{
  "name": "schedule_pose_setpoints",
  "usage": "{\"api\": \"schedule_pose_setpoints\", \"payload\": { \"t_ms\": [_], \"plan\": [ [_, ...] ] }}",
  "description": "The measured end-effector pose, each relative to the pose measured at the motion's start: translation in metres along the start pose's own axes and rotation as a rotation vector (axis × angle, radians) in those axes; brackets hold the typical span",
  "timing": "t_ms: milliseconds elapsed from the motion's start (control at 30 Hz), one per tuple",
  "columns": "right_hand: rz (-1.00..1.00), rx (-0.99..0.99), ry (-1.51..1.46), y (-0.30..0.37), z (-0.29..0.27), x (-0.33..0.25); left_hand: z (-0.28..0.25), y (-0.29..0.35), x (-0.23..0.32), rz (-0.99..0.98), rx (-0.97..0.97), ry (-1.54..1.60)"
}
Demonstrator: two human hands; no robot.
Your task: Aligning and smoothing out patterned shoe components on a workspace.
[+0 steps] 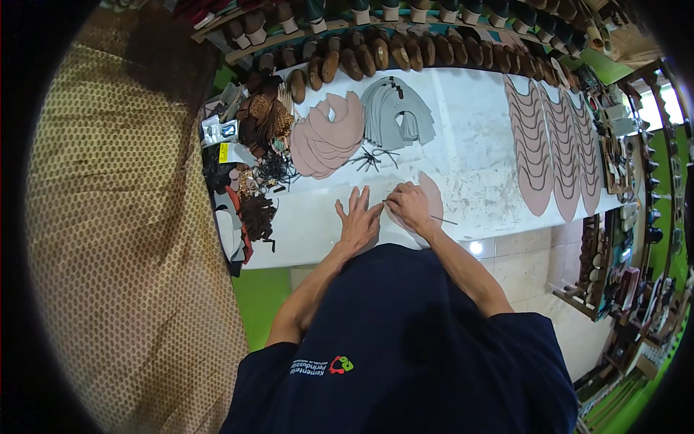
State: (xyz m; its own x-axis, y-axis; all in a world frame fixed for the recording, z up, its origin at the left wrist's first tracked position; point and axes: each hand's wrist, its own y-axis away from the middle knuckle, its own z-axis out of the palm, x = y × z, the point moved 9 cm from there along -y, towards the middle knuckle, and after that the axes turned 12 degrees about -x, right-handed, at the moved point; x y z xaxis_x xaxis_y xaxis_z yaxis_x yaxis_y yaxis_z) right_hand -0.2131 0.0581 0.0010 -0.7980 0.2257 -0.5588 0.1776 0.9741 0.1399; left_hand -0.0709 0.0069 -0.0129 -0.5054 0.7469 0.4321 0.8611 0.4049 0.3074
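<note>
A pale pink cut piece [431,189], shaped like a shoe upper, lies near the front edge of the white table. My right hand [410,206] rests over it, fingers bent and pinched together. A thin dark strip [444,220] shows from beneath that hand on its right side; the pinched end is hidden by the fingers. Just left of the piece, my left hand [359,219] lies palm down with its fingers spread, and its thumb side comes close to my right fingertips at the piece's edge.
Stacks of pink pieces [325,141] and grey pieces [419,130] lie farther back, with loose dark strips [372,159] in front. Overlapping pink pieces [536,192] form rows at right. Brown shoe lasts [401,54] line the back. Scraps [256,213] crowd the left end.
</note>
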Motion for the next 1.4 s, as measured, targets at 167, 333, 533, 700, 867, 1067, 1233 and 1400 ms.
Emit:
{"api": "schedule_pose_setpoints", "payload": {
  "t_ms": [167,333,533,700,867,1067,1233,1400],
  "plan": [
    [-0.009,0.026,-0.014,-0.003,-0.003,0.000,-0.002,0.001,0.002,0.026,0.008,-0.010],
    [0.007,0.022,-0.033,-0.003,-0.003,0.002,-0.011,-0.002,0.009,0.039,0.048,-0.055],
    [-0.002,0.026,-0.044,-0.002,-0.008,-0.002,-0.012,-0.002,0.016,0.060,0.066,-0.173],
    [0.007,0.068,-0.116,0.012,-0.013,0.006,-0.012,-0.003,0.021,0.091,0.062,-0.264],
    [0.071,0.188,-0.051,0.046,-0.025,0.018,-0.011,-0.001,0.020,0.116,0.085,-0.229],
    [0.085,0.196,-0.006,0.055,-0.022,0.020,-0.002,-0.002,0.007,0.056,0.083,-0.047],
    [0.125,0.190,-0.080,0.049,-0.019,0.026,-0.001,-0.004,0.010,0.073,0.089,-0.029],
    [0.112,0.215,-0.105,0.047,-0.021,0.030,-0.003,-0.002,0.015,0.088,0.106,-0.038]
  ]
}}
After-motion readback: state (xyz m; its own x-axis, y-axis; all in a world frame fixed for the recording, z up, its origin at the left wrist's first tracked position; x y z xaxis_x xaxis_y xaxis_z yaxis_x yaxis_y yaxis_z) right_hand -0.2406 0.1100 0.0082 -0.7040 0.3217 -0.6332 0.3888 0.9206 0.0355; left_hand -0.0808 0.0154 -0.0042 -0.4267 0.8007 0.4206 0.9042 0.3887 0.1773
